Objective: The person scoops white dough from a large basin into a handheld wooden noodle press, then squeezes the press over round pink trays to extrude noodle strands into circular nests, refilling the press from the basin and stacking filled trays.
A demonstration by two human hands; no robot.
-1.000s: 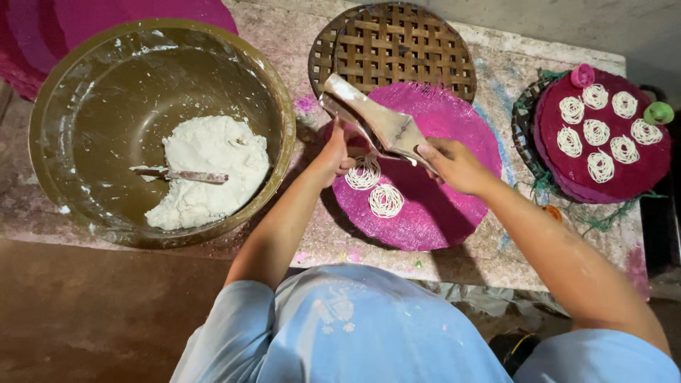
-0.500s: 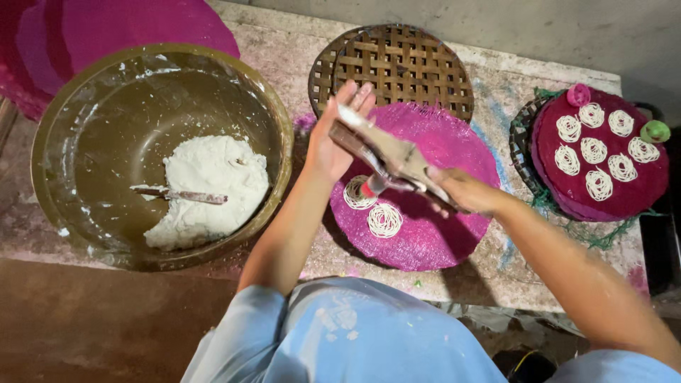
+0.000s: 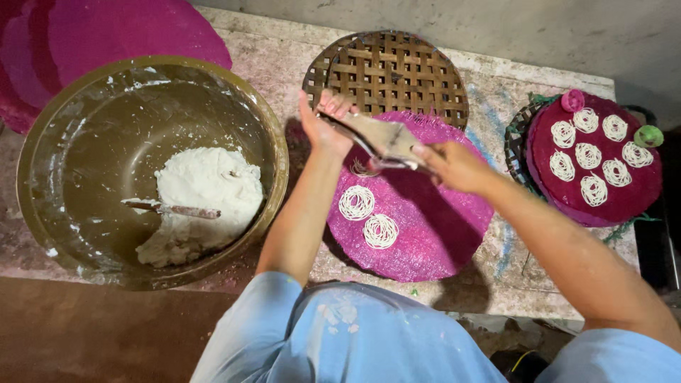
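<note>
Under your right hand [image 3: 454, 164] lies a magenta woven mat [image 3: 433, 227] carrying white noodle spirals [image 3: 356, 203]. Between your hands you hold a pale, dough-smeared wooden press [image 3: 379, 138]. Beyond your left hand [image 3: 320, 128] sits a brown lattice-woven bamboo tray [image 3: 386, 71]. Left of that hand, an olive-brown bowl [image 3: 85, 128] holds white dough [image 3: 206, 188]. Right of your right hand, a darker maroon mat [image 3: 624, 202] shows white spirals too. Your sleeves [image 3: 248, 326] are light blue.
</note>
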